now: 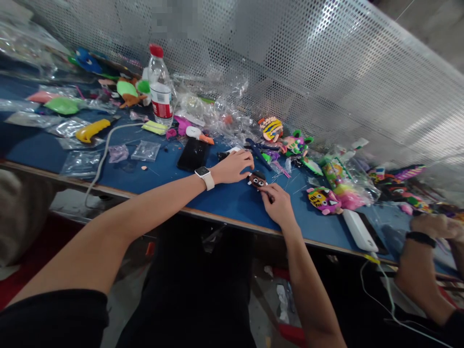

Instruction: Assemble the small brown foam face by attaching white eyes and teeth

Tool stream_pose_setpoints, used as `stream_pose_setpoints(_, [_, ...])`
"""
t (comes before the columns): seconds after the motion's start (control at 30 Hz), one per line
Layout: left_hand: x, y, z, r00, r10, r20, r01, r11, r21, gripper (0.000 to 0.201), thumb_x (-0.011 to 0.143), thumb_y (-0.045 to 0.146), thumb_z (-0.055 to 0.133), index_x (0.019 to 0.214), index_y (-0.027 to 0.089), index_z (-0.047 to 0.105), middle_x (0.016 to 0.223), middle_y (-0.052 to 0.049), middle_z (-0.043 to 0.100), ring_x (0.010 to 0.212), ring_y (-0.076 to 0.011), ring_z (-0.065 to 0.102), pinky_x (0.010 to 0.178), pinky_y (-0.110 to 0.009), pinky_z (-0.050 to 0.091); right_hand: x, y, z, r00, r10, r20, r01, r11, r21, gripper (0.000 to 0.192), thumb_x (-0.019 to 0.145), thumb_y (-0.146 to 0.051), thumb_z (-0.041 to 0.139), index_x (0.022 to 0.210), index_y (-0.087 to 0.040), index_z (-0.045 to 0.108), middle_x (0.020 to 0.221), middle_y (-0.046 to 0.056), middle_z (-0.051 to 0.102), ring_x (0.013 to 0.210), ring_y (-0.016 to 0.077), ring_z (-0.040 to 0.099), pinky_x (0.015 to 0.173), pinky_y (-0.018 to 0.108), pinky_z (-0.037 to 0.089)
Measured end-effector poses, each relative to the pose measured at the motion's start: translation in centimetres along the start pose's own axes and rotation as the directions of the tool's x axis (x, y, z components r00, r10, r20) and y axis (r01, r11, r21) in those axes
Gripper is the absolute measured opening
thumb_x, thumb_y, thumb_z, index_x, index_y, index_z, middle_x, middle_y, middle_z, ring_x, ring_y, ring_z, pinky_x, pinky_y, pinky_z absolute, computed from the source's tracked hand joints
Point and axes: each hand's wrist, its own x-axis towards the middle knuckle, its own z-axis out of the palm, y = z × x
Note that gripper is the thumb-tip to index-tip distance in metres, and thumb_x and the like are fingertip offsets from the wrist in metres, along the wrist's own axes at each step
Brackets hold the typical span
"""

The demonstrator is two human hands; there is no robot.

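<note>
A small brown modelling-clay figure (pixel 257 179) with big white eyes and a dark top rests at the front of the blue table. Just left of it is my left hand (pixel 234 166), palm down, with a watch on the wrist. Its fingers are curved and spread apart, the tips close to the figure's edge; I cannot tell whether they touch. My right hand (pixel 278 204) has its fingers closed at the figure's lower right edge, gripping it there. A small dark spot shows between those fingers, too small to name. Behind the figure lie dark-handled scissors (pixel 258 152).
A black phone (pixel 193 154), a bottle (pixel 160 92) and a yellow-handled tool (pixel 92 130) stand or lie left. Colourful clay figures (pixel 322 200), a white power bank (pixel 358 229) and a cable are right. Plastic bags line the perforated metal panel. A co-worker's hand (pixel 433 226) is far right.
</note>
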Motion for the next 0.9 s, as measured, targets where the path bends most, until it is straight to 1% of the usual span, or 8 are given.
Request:
stream_pose_setpoints(0.1, [0.0,0.0,0.1,1.0,-0.002,-0.003,0.002,1.0,-0.006,0.017,0.098,0.024,0.061,0.111,0.018,0.072,0.126,-0.014,0.067,0.124,-0.0314,0.059,0.108,-0.048,0.045,0.1,0.0,0.0,1.0,0.024,0.009,-0.024,1.0,0.004,0.017,0.1,-0.021,0.063,0.103,-0.022,0.079,0.099,0.008,0.077,0.077,0.0221,0.071,0.076,0.037,0.058])
stream_pose_setpoints(0.27, [0.0,-0.1,0.1,1.0,0.0,0.002,0.0,1.0,0.001,0.018,0.099,0.024,0.061,0.113,0.017,0.071,0.127,-0.014,0.066,0.124,-0.0317,0.06,0.108,-0.049,0.046,0.4,0.2,0.1,0.999,0.045,0.009,-0.045,0.998,0.031,0.016,0.099,-0.024,0.064,0.1,-0.023,0.079,0.098,0.009,0.077,0.084,0.0252,0.072,0.077,0.038,0.056])
stream_pose_setpoints(0.4, [0.0,-0.2,0.1,1.0,0.007,0.004,-0.007,1.0,0.011,0.018,0.1,0.025,0.06,0.113,0.016,0.071,0.126,-0.014,0.066,0.123,-0.032,0.06,0.107,-0.048,0.046,0.4,0.1,0.1,0.997,0.073,0.012,-0.074,0.997,0.033,0.015,0.099,-0.025,0.064,0.097,-0.023,0.079,0.092,0.007,0.074,0.072,0.0219,0.065,0.072,0.037,0.054])
stream_pose_setpoints(0.5, [0.0,-0.4,0.1,1.0,0.003,0.004,-0.003,1.0,0.015,0.019,0.101,0.025,0.059,0.112,0.016,0.071,0.126,-0.014,0.066,0.123,-0.0317,0.06,0.107,-0.048,0.046,0.5,0.1,0.1,0.997,0.074,0.006,-0.074,0.997,0.019,0.013,0.097,-0.025,0.067,0.099,-0.023,0.079,0.091,0.006,0.071,0.068,0.0201,0.061,0.07,0.036,0.052])
stream_pose_setpoints(0.67, [0.0,-0.1,0.0,1.0,-0.001,0.012,0.001,1.0,0.023,0.02,0.101,0.026,0.057,0.112,0.017,0.071,0.127,-0.014,0.066,0.122,-0.0304,0.06,0.108,-0.048,0.046,0.6,0.1,0.1,0.997,0.075,0.029,-0.076,0.997,0.028,0.015,0.098,-0.026,0.065,0.098,-0.023,0.08,0.094,0.006,0.072,0.073,0.0208,0.064,0.073,0.036,0.052])
stream_pose_setpoints(0.77, [0.1,0.2,-0.7,0.998,-0.061,0.024,0.059,0.995,0.079,0.021,0.1,0.025,0.055,0.112,0.016,0.071,0.128,-0.014,0.066,0.123,-0.0312,0.06,0.107,-0.048,0.046,0.6,-0.1,-0.1,0.997,0.072,-0.003,-0.072,0.996,0.044,0.014,0.098,-0.027,0.066,0.1,-0.023,0.08,0.093,0.006,0.072,0.07,0.0196,0.062,0.07,0.035,0.053])
stream_pose_setpoints(0.83, [0.1,0.0,-1.5,0.99,-0.142,0.003,0.14,0.978,0.156,0.024,0.098,0.024,0.056,0.115,0.015,0.07,0.13,-0.015,0.065,0.125,-0.0333,0.058,0.105,-0.049,0.046,0.4,-0.3,-0.2,0.994,0.082,-0.071,-0.079,0.996,0.047,0.017,0.099,-0.026,0.064,0.101,-0.023,0.08,0.094,0.006,0.073,0.069,0.0191,0.061,0.068,0.035,0.053])
stream_pose_setpoints(0.9, [0.0,-0.6,-2.4,0.976,-0.219,-0.021,0.218,0.95,0.225,0.031,0.097,0.028,0.058,0.122,0.014,0.069,0.134,-0.016,0.064,0.127,-0.0353,0.057,0.106,-0.049,0.047,0.3,-0.4,-0.4,0.983,0.103,-0.152,-0.099,0.995,0.034,0.02,0.101,-0.025,0.06,0.1,-0.023,0.08,0.095,0.007,0.073,0.07,0.0192,0.062,0.068,0.034,0.053])
